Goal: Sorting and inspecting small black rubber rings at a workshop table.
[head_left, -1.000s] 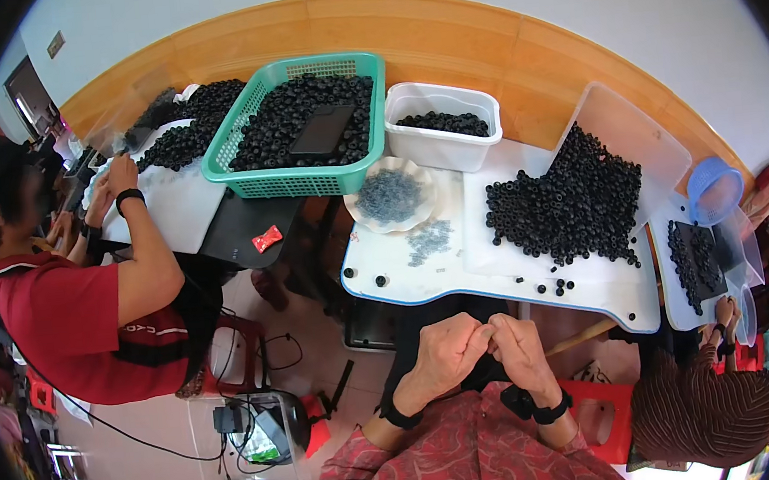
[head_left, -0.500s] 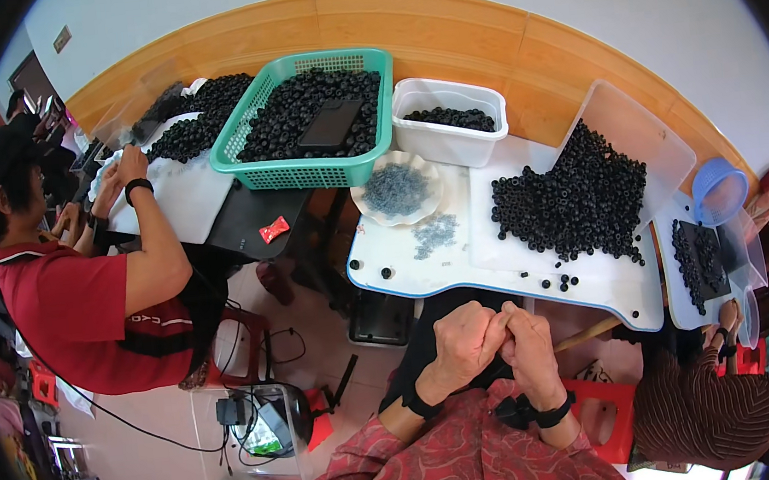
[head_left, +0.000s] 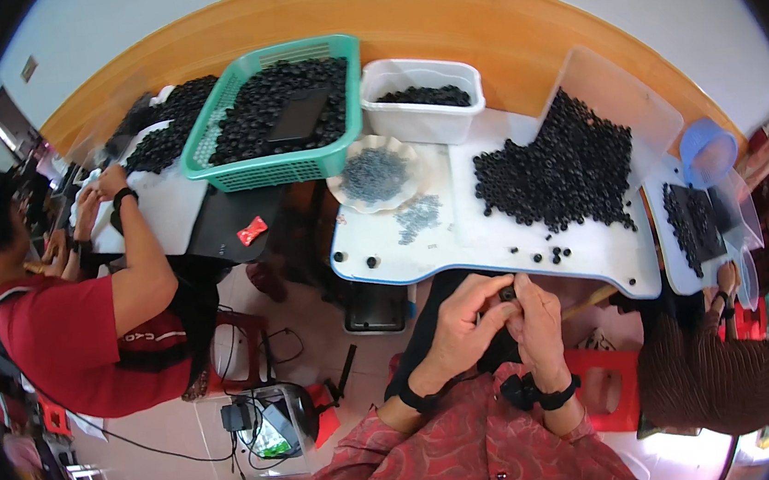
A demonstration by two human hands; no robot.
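Just off the front edge of a white table [head_left: 361, 233], my two hands meet over my lap. Between their fingertips shows a small black round part [head_left: 507, 293]. Thumb and forefinger of my left hand [head_left: 462, 325] are closed about it from the left. Fingers of my right hand [head_left: 538, 325] press in from the other side, partly covering it. A heap of similar black ring-shaped parts [head_left: 563, 172] spreads over the table beyond my hands, with a few loose ones by the front edge. Left of it, a scalloped dish [head_left: 341, 193] holds small clear pieces, and more clear pieces [head_left: 419, 218] lie beside it.
A green basket [head_left: 276, 173] of black parts carries a dark flat slab [head_left: 300, 116]. Next to it stands a white tub [head_left: 429, 125]. A clear bin [head_left: 648, 108] lies tipped behind the heap. Co-workers sit left in a red shirt [head_left: 65, 335] and right in a striped top [head_left: 708, 375].
My hands have shifted slightly and opened up from a tight clasp, so the black part now shows between my fingers. The whole view has moved a little, sliding the table leftward.
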